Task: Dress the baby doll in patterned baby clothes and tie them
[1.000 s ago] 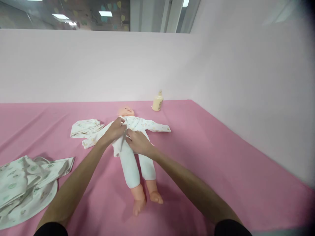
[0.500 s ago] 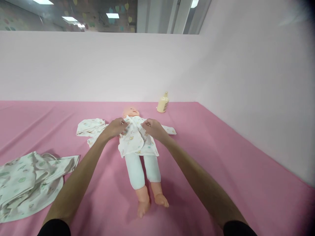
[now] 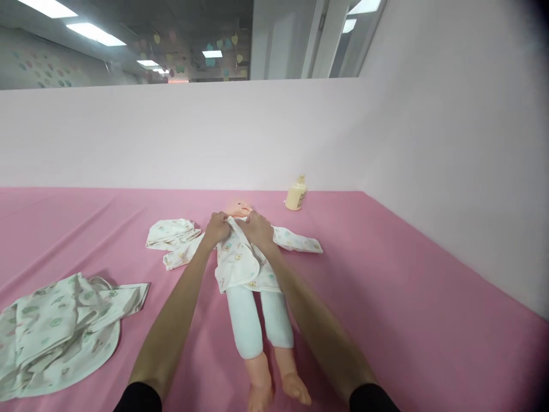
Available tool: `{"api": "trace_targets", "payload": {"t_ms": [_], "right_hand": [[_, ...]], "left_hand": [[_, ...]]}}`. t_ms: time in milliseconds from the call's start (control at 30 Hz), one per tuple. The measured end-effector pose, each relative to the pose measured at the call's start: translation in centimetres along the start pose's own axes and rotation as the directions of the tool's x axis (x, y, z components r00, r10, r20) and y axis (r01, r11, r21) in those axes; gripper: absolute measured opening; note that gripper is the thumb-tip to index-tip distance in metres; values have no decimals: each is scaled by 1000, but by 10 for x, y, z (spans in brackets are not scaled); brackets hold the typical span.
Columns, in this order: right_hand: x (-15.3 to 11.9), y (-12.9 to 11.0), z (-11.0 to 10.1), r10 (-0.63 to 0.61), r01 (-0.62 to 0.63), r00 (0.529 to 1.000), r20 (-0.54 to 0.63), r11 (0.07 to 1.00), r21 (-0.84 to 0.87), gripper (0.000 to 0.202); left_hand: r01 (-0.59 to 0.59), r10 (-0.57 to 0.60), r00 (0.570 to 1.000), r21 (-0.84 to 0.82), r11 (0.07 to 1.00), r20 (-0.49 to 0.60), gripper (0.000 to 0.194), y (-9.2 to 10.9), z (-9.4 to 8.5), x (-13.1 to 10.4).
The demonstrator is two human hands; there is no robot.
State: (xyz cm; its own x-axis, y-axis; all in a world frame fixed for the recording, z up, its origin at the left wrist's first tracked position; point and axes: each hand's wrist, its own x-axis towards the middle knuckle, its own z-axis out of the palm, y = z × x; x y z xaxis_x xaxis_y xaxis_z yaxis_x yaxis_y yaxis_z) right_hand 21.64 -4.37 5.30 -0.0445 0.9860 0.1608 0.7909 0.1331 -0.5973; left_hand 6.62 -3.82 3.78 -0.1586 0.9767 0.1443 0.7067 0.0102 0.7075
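A baby doll (image 3: 259, 375) lies on its back with its head away from me and its bare feet towards me. It wears a white printed wrap-front baby shirt (image 3: 235, 266), whose sleeves stretch out to both sides. My left hand (image 3: 217, 228) is closed on the shirt near the collar, its fingers curled. Close beside it, my right hand (image 3: 258, 230) grips the other side of the shirt's neckline, thumb towards the middle. The doll's neck and part of its head (image 3: 240, 209) are hidden behind my hands. The doll's upper legs are white.
A folded printed garment (image 3: 171, 233) lies left of the doll. Nearer on the left is a bigger rumpled printed cloth (image 3: 55, 332). A pale yellow pump bottle (image 3: 295, 194) stands by the back wall. Pink sheeting (image 3: 386, 320) covers the surface, with white walls behind and right.
Both hands have moved closer together and up to the shirt's collar, taking hold there. The view has shifted, so everything sits lower and slightly further right.
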Motion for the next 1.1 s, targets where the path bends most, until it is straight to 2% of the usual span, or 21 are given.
{"api": "trace_targets", "payload": {"t_ms": [100,233,433,600,767,933,1100], "right_hand": [[7,1,0,23,-23,1000,20,1000,-2,37],[13,2,-1,22,-22,999,30,1000,-22,35],[21,3,-8,-55,58,998,30,991,-124,25],[28,8,-16,-72,80,996,56,987,-141,21],[30,15,-19,-86,98,991,99,988,-122,30],[34,20,-16,-99,101,990,105,995,-11,15],[53,26,-7,-112,119,993,-47,978,171,12]], "left_hand": [[-39,39,999,1,999,22,29,-3,-2,2],[-170,167,983,40,985,69,31,-4,-4,1],[-284,275,958,138,949,79,34,-2,-1,1],[-278,264,960,201,939,95,41,5,2,0],[-254,234,967,306,917,102,45,11,5,0],[-297,286,955,319,900,83,38,11,5,0],[-321,315,947,316,893,71,34,11,6,0]]}}
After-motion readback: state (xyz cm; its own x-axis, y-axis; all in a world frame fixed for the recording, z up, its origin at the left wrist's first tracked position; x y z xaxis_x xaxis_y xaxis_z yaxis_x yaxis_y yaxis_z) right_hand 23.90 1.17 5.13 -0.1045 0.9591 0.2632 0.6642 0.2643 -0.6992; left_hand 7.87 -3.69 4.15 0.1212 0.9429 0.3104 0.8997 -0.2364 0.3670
